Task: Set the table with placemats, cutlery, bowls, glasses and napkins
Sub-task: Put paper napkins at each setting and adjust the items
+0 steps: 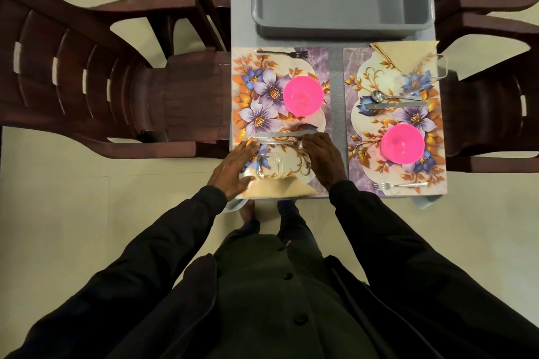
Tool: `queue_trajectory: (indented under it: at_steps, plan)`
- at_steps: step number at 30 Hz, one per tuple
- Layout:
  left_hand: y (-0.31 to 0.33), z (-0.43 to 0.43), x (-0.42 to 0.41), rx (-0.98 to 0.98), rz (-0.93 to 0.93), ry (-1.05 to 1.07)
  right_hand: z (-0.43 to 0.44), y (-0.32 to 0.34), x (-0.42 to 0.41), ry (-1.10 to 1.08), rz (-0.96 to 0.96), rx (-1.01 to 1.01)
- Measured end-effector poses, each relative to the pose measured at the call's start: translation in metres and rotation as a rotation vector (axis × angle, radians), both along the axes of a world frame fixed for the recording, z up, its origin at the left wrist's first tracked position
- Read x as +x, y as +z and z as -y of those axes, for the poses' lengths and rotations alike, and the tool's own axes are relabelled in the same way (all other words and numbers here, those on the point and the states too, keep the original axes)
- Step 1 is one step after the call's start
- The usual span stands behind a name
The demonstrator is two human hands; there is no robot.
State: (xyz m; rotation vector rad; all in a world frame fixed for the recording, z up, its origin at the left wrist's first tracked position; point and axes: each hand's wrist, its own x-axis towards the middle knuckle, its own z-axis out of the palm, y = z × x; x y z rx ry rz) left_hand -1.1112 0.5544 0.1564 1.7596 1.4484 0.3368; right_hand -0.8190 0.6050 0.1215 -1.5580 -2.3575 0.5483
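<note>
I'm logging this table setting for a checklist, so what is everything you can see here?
Table: 1, grey, centre.
Tub: 1, grey, far end of the table.
Placemats: 2, floral, side by side.
Bowls: 2, pink, one on each mat.
Forks: 2, silver, far edge of left mat, near edge of right mat.
Knives: 2, silver, one per mat.
Spoons: 2, silver, beside each knife.
Glasses: 2, clear, by each napkin.
Napkins: 2, beige, near edge left, far corner right.
Chairs: several, dark brown, both sides.
Left hand: flat beside the near glass.
Right hand: fingertips at the near spoon.
</note>
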Motion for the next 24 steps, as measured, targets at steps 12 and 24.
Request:
queue_trajectory:
  at_steps: [12,24]
  plan:
    - [0.024,0.002,0.018,-0.057,0.206,0.172,0.029,0.015,0.000,-0.097,-0.027,0.114]
    - [0.022,-0.021,0.021,-0.135,0.145,0.214,0.123,0.009,-0.013,0.016,-0.077,0.030]
